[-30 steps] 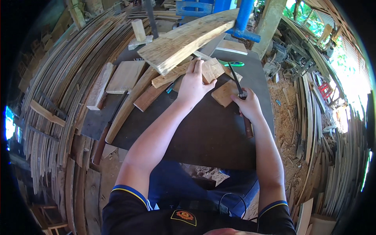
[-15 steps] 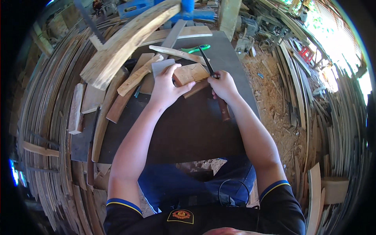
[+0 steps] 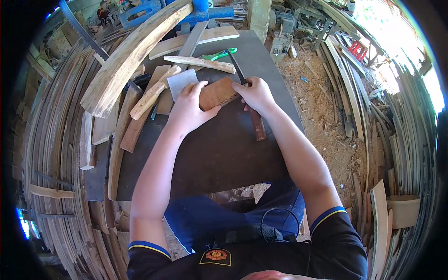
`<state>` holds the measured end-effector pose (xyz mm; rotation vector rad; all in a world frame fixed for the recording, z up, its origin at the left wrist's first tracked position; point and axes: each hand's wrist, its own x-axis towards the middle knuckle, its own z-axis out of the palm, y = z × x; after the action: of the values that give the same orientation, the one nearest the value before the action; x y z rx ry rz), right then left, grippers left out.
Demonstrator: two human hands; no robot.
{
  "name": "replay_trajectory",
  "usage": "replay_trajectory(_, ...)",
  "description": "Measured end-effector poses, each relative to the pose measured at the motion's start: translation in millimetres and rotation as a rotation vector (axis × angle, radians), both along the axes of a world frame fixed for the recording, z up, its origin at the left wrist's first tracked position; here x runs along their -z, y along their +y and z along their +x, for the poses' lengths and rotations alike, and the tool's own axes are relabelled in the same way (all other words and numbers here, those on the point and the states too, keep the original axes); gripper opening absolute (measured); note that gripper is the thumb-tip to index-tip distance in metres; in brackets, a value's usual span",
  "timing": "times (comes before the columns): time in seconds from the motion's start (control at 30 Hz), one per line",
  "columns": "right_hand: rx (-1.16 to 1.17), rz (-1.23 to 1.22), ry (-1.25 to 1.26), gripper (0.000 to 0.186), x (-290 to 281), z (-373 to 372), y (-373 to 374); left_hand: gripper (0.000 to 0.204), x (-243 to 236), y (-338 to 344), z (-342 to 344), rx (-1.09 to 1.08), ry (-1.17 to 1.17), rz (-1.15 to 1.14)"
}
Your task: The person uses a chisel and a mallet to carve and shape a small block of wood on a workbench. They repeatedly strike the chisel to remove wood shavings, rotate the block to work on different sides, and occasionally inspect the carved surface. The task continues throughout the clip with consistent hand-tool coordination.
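My left hand (image 3: 190, 103) is closed round the left end of a small brown wooden block (image 3: 217, 94), thumb along its near edge. A pale grey sheet (image 3: 181, 83) lies just beyond these fingers. In my right hand (image 3: 258, 96) is a dark tapered tool with a brown handle (image 3: 257, 125); its narrow point slants up and away, and whether it is a file or a knife I cannot tell. The right fingertips meet the block's right end. Beyond the hands lie a pale wooden stick (image 3: 200, 64) and a green-handled tool (image 3: 220, 54).
A dark tabletop (image 3: 219, 158) stands before me. A thick curved beam (image 3: 133, 60) juts over its left side, near a blue clamp-like frame (image 3: 200, 11). Wood pieces (image 3: 151, 98) crowd the left. Timber stacks flank both sides, and shavings (image 3: 322, 107) cover the floor at right.
The block has been turned between my hands, so its darker brown broad face now shows instead of a paler one. Both hands keep their holds. The whole view has shifted slightly.
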<state>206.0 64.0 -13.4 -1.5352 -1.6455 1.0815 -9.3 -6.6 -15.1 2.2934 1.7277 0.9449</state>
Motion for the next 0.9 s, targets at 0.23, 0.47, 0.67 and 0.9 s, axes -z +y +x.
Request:
replay_trajectory(0.23, -0.038, 0.009, 0.003, 0.039, -4.0, 0.4, -1.4, 0.08, 7.1, 3.9, 1.3, -0.013, -0.004, -0.047)
replay_trajectory(0.47, -0.03, 0.067, -0.041, 0.036, -9.4, -0.2, -7.3, 0.081, 5.2, 6.1, 0.2, -0.021, -0.061, -0.088)
replay_trajectory(0.67, -0.034, 0.37, -0.226, 0.039, -2.1, -2.2, -9.2, 0.078, 11.5, 15.7, -2.2, -0.067, -0.146, -0.056)
replay_trajectory(0.9, -0.14, 0.558, -0.295, 0.035, -2.5, -11.8, -24.1, 0.08, 23.5, 21.9, -6.0, -0.131, -0.084, -0.065)
